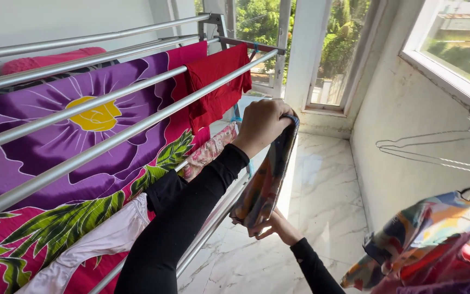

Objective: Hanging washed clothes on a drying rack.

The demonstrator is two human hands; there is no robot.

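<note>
Left hand point(264, 124) is clenched over the top edge of a folded multicoloured patterned cloth point(263, 185), knuckles up, holding it just beside the outermost silver metal rail of the drying rack point(110, 142). Hanging straight down from that grip, the cloth reaches the right hand point(278, 226), which pinches its lower end from beneath with curled fingers. Both arms wear long black sleeves. Behind the left hand, a red garment point(216, 87) hangs over the rails, and a large purple sheet printed with a yellow-centred flower and green leaves point(66, 163) is spread below them; a pale pink garment point(96, 242) and a floral pink piece point(209, 152) hang lower on the rack's near edge. Past the right hand lies open white marble floor point(322, 201), bounded by the whitewashed wall point(409, 125) under the window. Further right, wire hangers point(436, 155) dangle, and another colourful cloth point(436, 245) hangs near the frame's corner.
</note>
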